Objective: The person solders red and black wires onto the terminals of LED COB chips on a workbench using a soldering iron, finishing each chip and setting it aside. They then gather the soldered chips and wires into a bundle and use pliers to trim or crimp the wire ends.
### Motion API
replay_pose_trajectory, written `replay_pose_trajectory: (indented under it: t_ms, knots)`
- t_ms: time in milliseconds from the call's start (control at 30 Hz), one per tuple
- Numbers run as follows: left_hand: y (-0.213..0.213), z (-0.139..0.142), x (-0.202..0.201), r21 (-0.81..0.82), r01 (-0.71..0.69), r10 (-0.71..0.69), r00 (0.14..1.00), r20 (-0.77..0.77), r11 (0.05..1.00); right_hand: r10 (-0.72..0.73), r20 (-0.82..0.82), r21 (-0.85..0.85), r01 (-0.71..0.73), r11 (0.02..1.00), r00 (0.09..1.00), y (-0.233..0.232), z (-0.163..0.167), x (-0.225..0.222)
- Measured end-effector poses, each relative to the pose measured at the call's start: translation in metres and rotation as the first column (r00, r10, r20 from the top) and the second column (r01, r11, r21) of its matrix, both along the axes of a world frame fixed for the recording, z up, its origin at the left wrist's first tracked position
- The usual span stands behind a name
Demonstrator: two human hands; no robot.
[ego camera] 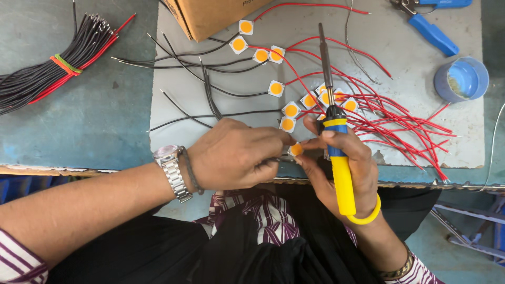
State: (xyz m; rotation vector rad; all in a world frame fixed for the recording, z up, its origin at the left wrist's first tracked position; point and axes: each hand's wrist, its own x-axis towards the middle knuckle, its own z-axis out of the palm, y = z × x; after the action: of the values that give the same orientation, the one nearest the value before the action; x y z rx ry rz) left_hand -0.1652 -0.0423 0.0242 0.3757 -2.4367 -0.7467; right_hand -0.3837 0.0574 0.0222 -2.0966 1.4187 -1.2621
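Hands: left hand point(234, 153) pinches 1 chip point(296, 149), right hand point(342, 163) clamps 1 soldering iron point(336, 137).

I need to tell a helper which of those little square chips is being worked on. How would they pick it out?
Start at the grey mat on the bench and go to its near edge, where the left hand and right hand meet. The chip is pinched between their fingertips, beside the yellow-handled soldering iron. The other chips lie loose on the mat.

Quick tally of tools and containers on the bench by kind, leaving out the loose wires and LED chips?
Soldering iron: 1
Blue-handled pliers: 1
Blue tub: 1
Cardboard box: 1
Total: 4
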Motion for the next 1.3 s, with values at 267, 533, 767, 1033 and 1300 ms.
replay_pose_trajectory:
  t_ms: [267, 533, 767, 1033, 1300]
  knots:
    - [0.005, -0.005, -0.005, -0.265, 0.061, -0.034, 0.994, 0.107, 0.962, 0.017, -0.01, -0.032, -0.017, 0.999, 1.0, 0.001, 0.0, -0.007]
    - [0.001, -0.004, -0.003, -0.309, 0.052, -0.015, 0.992, 0.121, 0.95, -0.113, 0.418, -0.141, 0.187, 0.972, 0.901, 0.053, -0.038, -0.056]
    - [-0.002, -0.015, 0.004, -0.277, 0.037, 0.0, 0.991, 0.131, 0.96, -0.104, 0.709, -0.215, 0.354, 0.91, 0.698, 0.074, -0.064, -0.114]
    - [-0.003, -0.017, 0.008, -0.238, 0.062, -0.029, 0.99, 0.141, 0.969, -0.186, 0.583, -0.129, 0.317, 0.94, 0.791, 0.067, -0.036, -0.081]
    - [-0.003, -0.023, 0.018, -0.246, 0.063, -0.021, 0.986, 0.167, 0.967, -0.189, 0.453, -0.078, 0.249, 0.965, 0.871, 0.053, -0.011, -0.05]
